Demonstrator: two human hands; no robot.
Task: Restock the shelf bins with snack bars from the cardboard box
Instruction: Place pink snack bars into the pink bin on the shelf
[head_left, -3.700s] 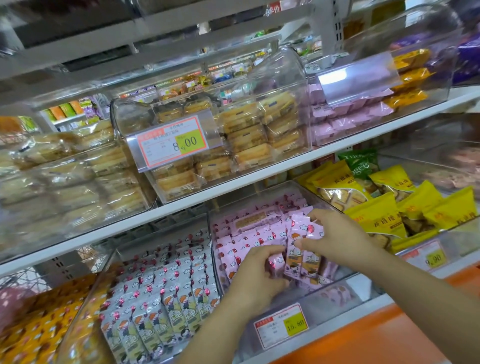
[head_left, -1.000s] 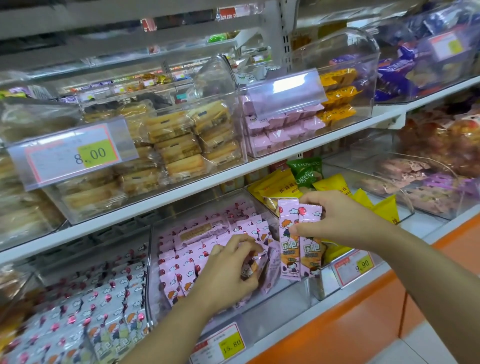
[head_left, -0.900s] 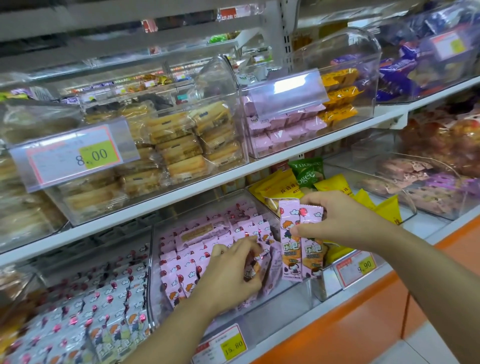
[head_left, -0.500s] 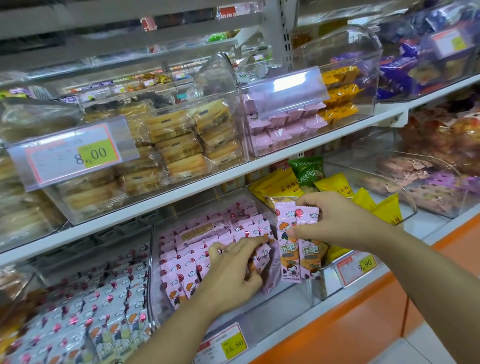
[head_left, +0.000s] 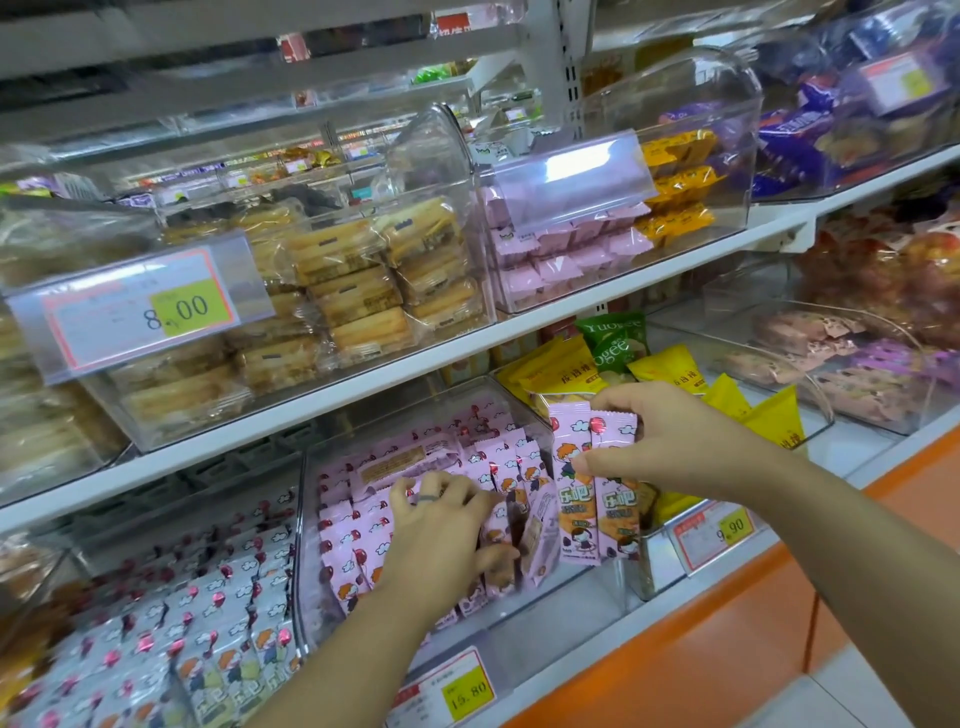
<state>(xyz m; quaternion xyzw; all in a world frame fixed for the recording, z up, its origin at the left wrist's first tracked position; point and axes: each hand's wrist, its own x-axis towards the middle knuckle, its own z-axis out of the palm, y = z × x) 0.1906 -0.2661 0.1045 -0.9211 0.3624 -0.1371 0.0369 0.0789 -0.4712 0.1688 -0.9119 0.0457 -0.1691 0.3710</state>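
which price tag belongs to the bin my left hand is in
The 15.80 tag, on the front of the pink-bar bin below the left hand. The 8.00 tag is one shelf up; the 9.90 tag fronts the yellow packets.

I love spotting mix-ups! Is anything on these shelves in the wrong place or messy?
Green packets poke up among the yellow packets just right of the pink bars; everything else there is yellow. Also, one flat bar lies sideways across the upright pink ones.
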